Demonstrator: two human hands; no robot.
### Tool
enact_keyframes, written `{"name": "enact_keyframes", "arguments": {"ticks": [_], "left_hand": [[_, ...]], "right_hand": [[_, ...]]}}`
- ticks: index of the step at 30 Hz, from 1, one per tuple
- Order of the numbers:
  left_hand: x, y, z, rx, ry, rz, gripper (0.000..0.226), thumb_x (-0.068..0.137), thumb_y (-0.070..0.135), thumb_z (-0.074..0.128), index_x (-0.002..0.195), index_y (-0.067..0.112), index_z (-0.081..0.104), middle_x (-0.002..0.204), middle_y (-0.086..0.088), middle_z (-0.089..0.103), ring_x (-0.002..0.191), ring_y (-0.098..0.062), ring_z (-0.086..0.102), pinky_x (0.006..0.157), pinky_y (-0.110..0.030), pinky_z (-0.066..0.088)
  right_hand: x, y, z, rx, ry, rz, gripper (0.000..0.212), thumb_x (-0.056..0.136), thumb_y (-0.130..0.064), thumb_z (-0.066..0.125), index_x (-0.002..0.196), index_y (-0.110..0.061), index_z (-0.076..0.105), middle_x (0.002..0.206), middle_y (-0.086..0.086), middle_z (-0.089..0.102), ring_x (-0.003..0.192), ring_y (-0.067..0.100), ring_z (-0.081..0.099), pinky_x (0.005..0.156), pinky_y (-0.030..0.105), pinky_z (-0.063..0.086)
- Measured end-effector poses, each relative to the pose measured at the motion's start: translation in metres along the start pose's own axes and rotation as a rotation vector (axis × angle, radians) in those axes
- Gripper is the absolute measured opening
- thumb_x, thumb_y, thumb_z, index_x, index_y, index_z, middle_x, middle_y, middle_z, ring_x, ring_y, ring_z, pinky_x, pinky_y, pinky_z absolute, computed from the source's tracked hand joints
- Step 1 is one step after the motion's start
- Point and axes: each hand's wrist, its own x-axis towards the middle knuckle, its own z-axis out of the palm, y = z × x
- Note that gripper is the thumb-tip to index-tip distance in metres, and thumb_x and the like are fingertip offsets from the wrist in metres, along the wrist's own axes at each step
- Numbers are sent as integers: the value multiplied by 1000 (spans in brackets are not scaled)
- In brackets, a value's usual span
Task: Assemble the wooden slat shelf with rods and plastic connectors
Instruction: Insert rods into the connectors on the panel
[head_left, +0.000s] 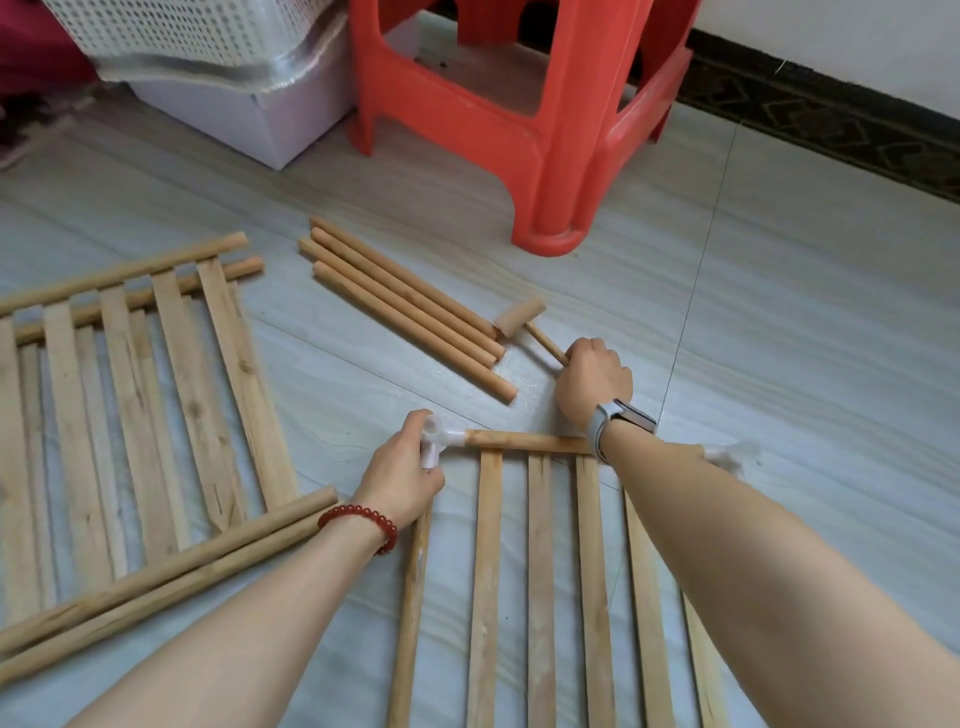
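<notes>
**Hands on a corner connector and a small mallet, slat panel on the floor**

The pale tiled floor (779, 322) carries everything. At the top stands a red plastic stool (524, 119), with a white perforated basket (171, 31) sitting on a lilac box (260, 119) to its left, and a dark patterned skirting strip (831, 124) running along the wall at the right

On the left lie two slat panels stacked (130, 415), one over the other, their round end rods poking out at the top and bottom edges. In the lower middle lies another slat panel (540, 571), its slats running toward the viewer and its top rod crossing just under the right wrist. A white plastic connector (441, 441) sits on the left end of that top rod, and a second connector (727, 456) shows at the right end, partly hidden behind the right forearm

Four loose rods (405, 306) lie side by side between the stacked panels and the stool, angled down to the right. Just beside their lower ends is a small wooden mallet (522, 321), its head close to the rod tips

The left hand (402, 467), with a red bead bracelet (358, 522) on the wrist, has its fingers wrapped around the left connector. The right hand (592, 382), wearing a grey watch (621, 421), is curled tight around the end of the mallet handle, the head pointing away up-left
</notes>
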Motion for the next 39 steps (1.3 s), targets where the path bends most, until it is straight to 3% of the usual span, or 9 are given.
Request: {"name": "enact_keyframes", "arguments": {"ticks": [7, 12, 15, 19, 25, 29, 31, 35, 39], "left_hand": [[4, 3, -5, 111, -15, -63, 46, 85, 10, 58, 127, 19, 41, 108, -2, 34, 93, -29, 55, 82, -32, 45], [9, 4, -9, 204, -28, -70, 49, 86, 17, 63, 129, 17, 41, 122, -8, 48, 107, -29, 53, 87, -38, 45], [3, 7, -5, 200, 77, -58, 55, 89, 16, 59, 138, 15, 34, 128, -9, 49, 114, -31, 50, 87, -39, 44], [-23, -4, 5, 475, 224, 237, 69, 76, 16, 71, 139, 7, 42, 132, -20, 48, 118, -38, 49, 84, -48, 49], [-66, -49, 18, 948, -152, 469, 75, 72, 64, 38, 131, 22, 57, 149, -12, 33, 141, -27, 21, 106, -59, 20], [-50, -34, 14, 1039, -228, 362, 87, 81, 73, 36, 149, 34, -2, 151, -5, -27, 142, -23, -24, 113, -58, -5], [-38, -19, 11, 1030, -262, 305, 86, 84, 70, 37, 149, 34, -6, 154, -5, -26, 141, -24, -27, 113, -59, -6], [-29, -7, 2, 847, -272, 270, 70, 91, 51, 43, 150, 32, 9, 159, -4, -10, 145, -21, -16, 115, -54, -1], [-48, -7, -16, 694, -153, 268, 53, 94, 32, 46, 143, 22, 31, 155, -5, 16, 141, -20, 21, 115, -44, 15]], "right_hand": [[-10, 9, 11, 116, -49, -25, 25, 94, -5, 39, 117, -5, 49, 119, 15, 48, 101, 34, 49, 70, 34, 36], [-37, 16, 12, 45, 10, -71, 43, 95, -17, 42, 137, -15, 38, 132, 10, 43, 120, 29, 40, 97, 42, 31], [-83, 23, 11, -44, 54, -334, 46, 91, -25, 40, 137, -19, 40, 134, 9, 47, 125, 28, 45, 106, 51, 29], [-155, 47, 34, -276, -122, -493, 62, 83, -52, 38, 138, -25, 40, 143, 12, 44, 131, 36, 43, 102, 65, 30], [-184, 65, 54, -350, -307, -371, 76, 79, -70, 31, 139, -24, 41, 144, 15, 43, 132, 38, 32, 90, 63, 41], [-160, 55, 50, -313, -306, -424, 94, 73, -82, -2, 151, -29, 1, 156, 10, -12, 141, 34, -15, 109, 64, 7], [-149, 51, 43, -286, -372, -394, 92, 68, -80, -5, 146, -33, -19, 151, 4, -32, 137, 29, -31, 110, 58, -10], [-139, 41, 31, -293, -402, -345, 75, 91, -63, 25, 149, -32, -12, 156, 5, -23, 143, 31, -21, 113, 56, -4], [-144, 15, 17, -233, -314, -309, 45, 97, -32, 32, 139, -17, 31, 149, 9, 24, 140, 31, 18, 109, 49, 23]]}}
